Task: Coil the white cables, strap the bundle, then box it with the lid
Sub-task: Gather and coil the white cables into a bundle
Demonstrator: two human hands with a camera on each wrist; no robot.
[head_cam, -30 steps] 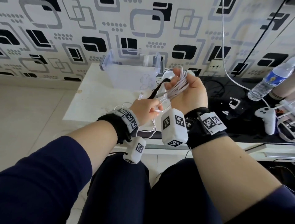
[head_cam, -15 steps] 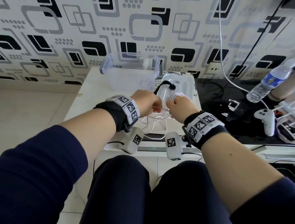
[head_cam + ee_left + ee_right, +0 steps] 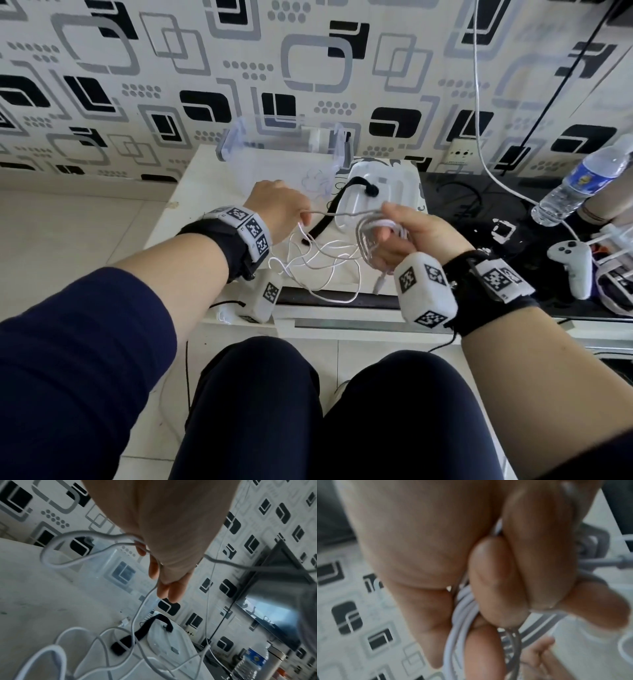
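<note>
My right hand (image 3: 394,236) grips a coil of white cables (image 3: 370,236), loops wound round its curled fingers (image 3: 496,582) above the white table (image 3: 202,192). A single strand runs taut from the coil to my left hand (image 3: 291,212), which pinches that cable (image 3: 96,539) between its fingers. Loose white cable (image 3: 322,270) lies tangled on the table below both hands. A black strap (image 3: 329,212) lies across the white lid (image 3: 397,192). The clear plastic box (image 3: 281,161) stands open behind, against the wall.
A black glass surface (image 3: 479,219) adjoins the table on the right, carrying a water bottle (image 3: 579,185), a white game controller (image 3: 575,263) and small items. A white cord (image 3: 479,113) hangs down the patterned wall. My knees are below the table edge.
The hands met low over the table half a second ago. Now they have drawn apart, the right lifting the coil and the left pulling a strand out to the left.
</note>
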